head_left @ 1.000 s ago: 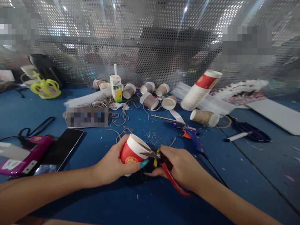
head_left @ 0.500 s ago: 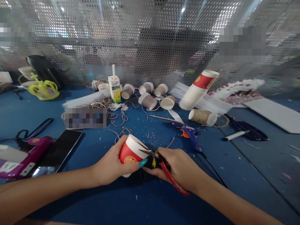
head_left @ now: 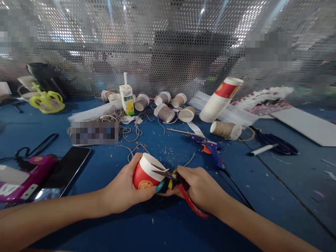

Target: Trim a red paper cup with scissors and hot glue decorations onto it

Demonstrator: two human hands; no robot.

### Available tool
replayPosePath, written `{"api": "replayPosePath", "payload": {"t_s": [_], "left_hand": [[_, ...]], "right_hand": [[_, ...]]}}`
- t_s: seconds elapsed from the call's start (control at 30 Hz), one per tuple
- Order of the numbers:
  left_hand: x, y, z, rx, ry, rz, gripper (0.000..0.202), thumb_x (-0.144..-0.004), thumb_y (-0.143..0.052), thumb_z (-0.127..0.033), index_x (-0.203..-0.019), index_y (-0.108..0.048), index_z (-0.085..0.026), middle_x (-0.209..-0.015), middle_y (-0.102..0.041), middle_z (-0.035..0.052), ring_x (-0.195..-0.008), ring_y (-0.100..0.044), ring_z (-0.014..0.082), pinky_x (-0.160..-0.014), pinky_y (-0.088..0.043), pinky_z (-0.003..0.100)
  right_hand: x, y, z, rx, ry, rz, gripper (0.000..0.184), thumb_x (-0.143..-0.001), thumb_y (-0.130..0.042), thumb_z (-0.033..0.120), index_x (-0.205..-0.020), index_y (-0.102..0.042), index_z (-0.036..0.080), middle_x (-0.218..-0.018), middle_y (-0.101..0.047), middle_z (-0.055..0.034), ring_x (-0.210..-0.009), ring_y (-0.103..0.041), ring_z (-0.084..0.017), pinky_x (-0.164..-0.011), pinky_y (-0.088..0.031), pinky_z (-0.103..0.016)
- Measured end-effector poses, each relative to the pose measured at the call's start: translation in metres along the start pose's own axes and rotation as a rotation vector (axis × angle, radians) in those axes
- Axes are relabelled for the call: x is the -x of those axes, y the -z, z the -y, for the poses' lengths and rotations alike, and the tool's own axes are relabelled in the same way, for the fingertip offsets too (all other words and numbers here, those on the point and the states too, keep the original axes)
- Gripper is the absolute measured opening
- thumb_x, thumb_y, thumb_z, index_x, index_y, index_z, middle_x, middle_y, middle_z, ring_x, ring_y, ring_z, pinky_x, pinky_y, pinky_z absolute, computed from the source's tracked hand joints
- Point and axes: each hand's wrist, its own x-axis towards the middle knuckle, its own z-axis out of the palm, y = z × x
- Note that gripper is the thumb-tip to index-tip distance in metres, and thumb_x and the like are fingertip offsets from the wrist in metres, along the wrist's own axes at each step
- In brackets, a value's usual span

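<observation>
My left hand (head_left: 126, 190) is wrapped round a red paper cup (head_left: 145, 172) with a white rim, held tilted on the blue table (head_left: 162, 227). My right hand (head_left: 202, 189) grips red-handled scissors (head_left: 181, 190). Their blades (head_left: 160, 172) sit at the cup's rim, cutting into it. Both hands are close together near the table's front middle.
A blue glue gun (head_left: 211, 150) lies just beyond my right hand. A stack of paper cups (head_left: 222, 99), twine-wrapped cups (head_left: 165, 112), a juice carton (head_left: 126, 99), tangled string (head_left: 123, 120), a phone (head_left: 67, 169), a pink tool (head_left: 23, 176) and dark scissors (head_left: 274, 143) with a white marker (head_left: 261, 149) lie around.
My hands, cup and scissors have shifted slightly left and back. The blades stay at the cup's rim. Otherwise the view has only drifted a little.
</observation>
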Motion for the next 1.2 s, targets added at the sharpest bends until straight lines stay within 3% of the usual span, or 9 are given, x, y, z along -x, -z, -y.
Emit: {"api": "replayPosePath", "payload": {"t_s": [0.3,0.5,0.73,1.2], "left_hand": [[0.0,-0.001,0.002,-0.295,-0.092,-0.157,0.047,-0.068,-0.064,-0.02,-0.108,-0.039,-0.02,-0.096,-0.057,0.0015,-0.081,-0.055,0.0143,-0.076,-0.046,0.028],[-0.001,-0.002,0.004,-0.318,-0.106,-0.138,0.051,-0.068,-0.065,-0.021,-0.11,-0.037,-0.02,-0.096,-0.057,0.002,-0.082,-0.056,0.0148,-0.076,-0.046,0.029],[0.0,-0.002,0.003,-0.197,-0.089,-0.095,0.044,-0.069,-0.064,-0.021,-0.105,-0.039,-0.02,-0.09,-0.059,0.0002,-0.075,-0.057,0.0131,-0.066,-0.048,0.024],[0.0,-0.002,0.003,-0.375,-0.111,-0.159,0.05,-0.068,-0.065,-0.022,-0.109,-0.039,-0.02,-0.098,-0.058,0.0036,-0.084,-0.057,0.0166,-0.078,-0.048,0.031]], "right_hand": [[-0.001,0.0,0.008,0.055,-0.005,-0.017,0.046,-0.072,-0.052,0.064,-0.067,-0.043,0.019,-0.057,-0.055,-0.0004,-0.048,-0.049,-0.012,-0.045,-0.029,-0.022],[0.0,-0.003,0.007,0.071,0.045,-0.073,0.046,-0.074,-0.05,0.065,-0.066,-0.043,0.019,-0.056,-0.052,0.0004,-0.048,-0.047,-0.011,-0.045,-0.028,-0.022],[0.002,-0.003,0.004,0.033,-0.011,-0.037,0.045,-0.08,-0.044,0.061,-0.063,-0.044,0.02,-0.051,-0.052,0.0004,-0.044,-0.049,-0.012,-0.043,-0.025,-0.023],[0.004,-0.003,0.011,0.001,-0.011,0.0,0.049,-0.078,-0.04,0.067,-0.068,-0.046,0.019,-0.058,-0.058,-0.0024,-0.049,-0.051,-0.013,-0.046,-0.029,-0.023]]}}
